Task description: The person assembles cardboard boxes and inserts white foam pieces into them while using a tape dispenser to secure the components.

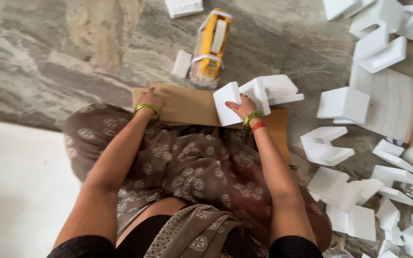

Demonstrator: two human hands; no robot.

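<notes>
I sit on a marble floor with a flat brown cardboard sheet (187, 102) lying across my lap edge. My left hand (148, 99) rests flat on the cardboard's left end, fingers spread. My right hand (243, 106) grips a white foam corner block (226, 104) and holds it upright on the cardboard. Two more white foam corner pieces (276, 88) lie right behind it, touching the cardboard's far right edge. Green bangles ring both wrists, with an orange one on the right.
A yellow tape dispenser (210, 45) stands beyond the cardboard, a small white foam block (182, 63) beside it. Several white foam corner pieces (328, 148) and a foam slab (390, 102) are scattered at right. A white board (20, 186) lies at left.
</notes>
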